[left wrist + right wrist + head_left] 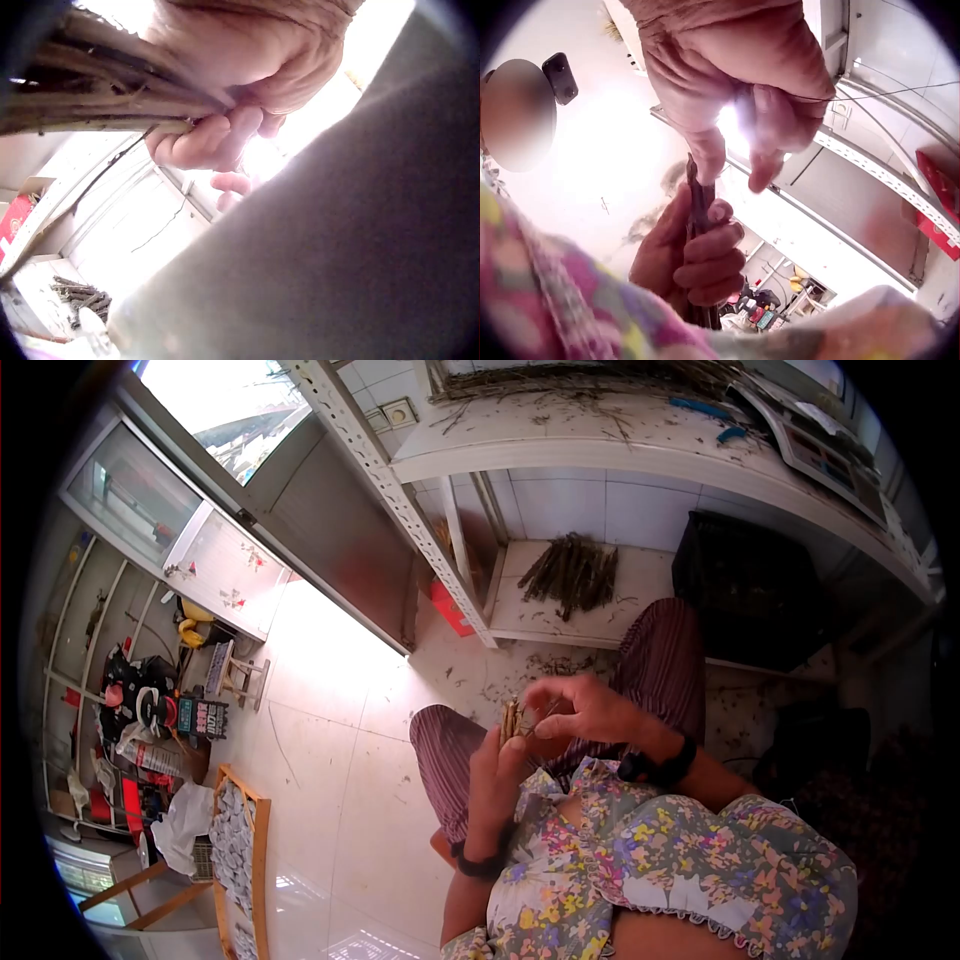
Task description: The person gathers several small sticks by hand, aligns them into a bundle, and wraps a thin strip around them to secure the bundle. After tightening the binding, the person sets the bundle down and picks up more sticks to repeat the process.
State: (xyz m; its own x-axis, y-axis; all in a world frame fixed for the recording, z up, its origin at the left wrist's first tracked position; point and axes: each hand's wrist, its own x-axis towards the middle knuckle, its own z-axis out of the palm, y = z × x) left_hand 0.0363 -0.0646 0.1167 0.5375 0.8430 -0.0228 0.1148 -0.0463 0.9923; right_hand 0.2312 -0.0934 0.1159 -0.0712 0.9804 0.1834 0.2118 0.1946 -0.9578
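Observation:
A small bundle of dry brown stems (511, 722) stands up out of my left hand (490, 775), whose fingers wrap round it in the right wrist view. My right hand (585, 710) is just beside the top of the bundle, its fingers bent. One right fingertip (707, 169) overlaps the bundle's tip in the right wrist view. A thin dark strand (885, 91) runs out sideways from the curled fingers of the right hand. Close up in the left wrist view, the stems (90, 97) reach toward the right hand (240, 67), with a thin twig (112, 161) hanging below them.
Ahead, a pile of cut stems (570, 575) lies on the low shelf, beside a black crate (750, 590). More twigs (600, 380) cover the upper shelf. Plant scraps (540, 660) litter the floor. At left stand a wood-framed tray (262, 840) and a cluttered rack (125, 710).

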